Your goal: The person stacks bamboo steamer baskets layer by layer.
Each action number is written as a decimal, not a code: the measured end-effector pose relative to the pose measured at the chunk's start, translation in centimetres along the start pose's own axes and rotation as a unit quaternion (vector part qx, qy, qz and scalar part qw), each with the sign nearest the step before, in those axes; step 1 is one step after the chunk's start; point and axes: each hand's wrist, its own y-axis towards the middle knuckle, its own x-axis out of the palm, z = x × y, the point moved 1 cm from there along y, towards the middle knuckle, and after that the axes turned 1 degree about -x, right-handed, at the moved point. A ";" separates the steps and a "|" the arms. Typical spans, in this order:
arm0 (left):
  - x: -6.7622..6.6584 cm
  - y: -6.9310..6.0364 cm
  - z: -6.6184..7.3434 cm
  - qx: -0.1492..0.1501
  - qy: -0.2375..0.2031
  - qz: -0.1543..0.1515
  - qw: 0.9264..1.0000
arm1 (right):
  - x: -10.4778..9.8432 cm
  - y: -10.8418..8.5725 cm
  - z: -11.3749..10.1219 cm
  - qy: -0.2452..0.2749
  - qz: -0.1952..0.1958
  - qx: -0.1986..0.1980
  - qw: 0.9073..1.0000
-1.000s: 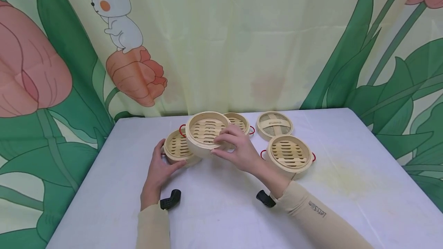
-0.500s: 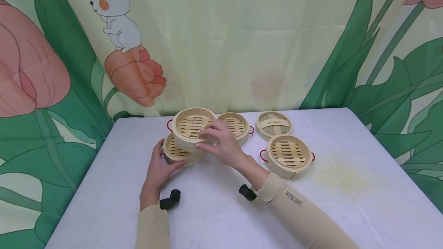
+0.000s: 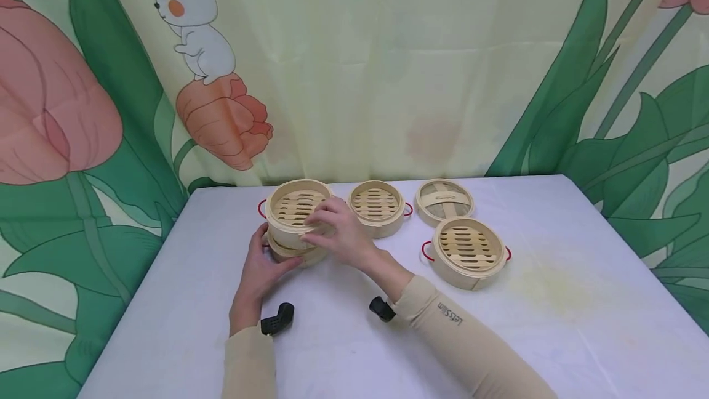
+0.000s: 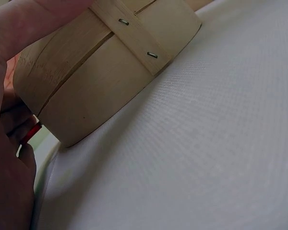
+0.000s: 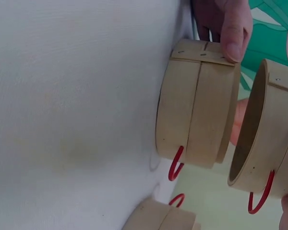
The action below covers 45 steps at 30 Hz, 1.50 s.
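Observation:
My left hand [image 3: 260, 273] grips the side of a lower bamboo steamer basket [image 3: 312, 256] standing on the table, thumb at the front and fingers round the left. Above it, my right hand [image 3: 343, 233] pinches the rim of another bamboo steamer basket [image 3: 293, 205], which has a slatted floor and red handles. From the right wrist, the held basket [image 5: 269, 124] is apart from the lower basket [image 5: 197, 105] by a narrow gap. The left wrist view shows the lower basket's wall [image 4: 101, 81] resting on the cloth. The upper basket hides most of the lower one's inside.
A slatted steamer basket [image 3: 376, 205] stands just right of the held one. Farther right are a woven bamboo lid [image 3: 445, 199] and another red-handled basket [image 3: 469, 251]. White cloth covers the table [image 3: 343, 337]; a printed curtain [image 3: 354, 79] hangs behind.
My right hand has carried its basket leftward and then down over the lower basket, uncovering the basket behind. The left hand keeps its hold in place.

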 end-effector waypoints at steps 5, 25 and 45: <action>0.1 -0.1 0.0 -0.004 0.001 0.001 1.000 | 0.6 0.0 0.2 -0.020 -0.020 0.002 1.000; 0.2 -0.1 0.0 -0.021 0.021 -0.001 1.000 | 1.8 -0.2 0.6 -0.065 -0.047 -0.014 0.997; 0.2 0.0 0.0 -0.002 0.026 0.001 1.000 | 0.5 -1.0 0.8 -0.057 -0.067 -0.011 0.996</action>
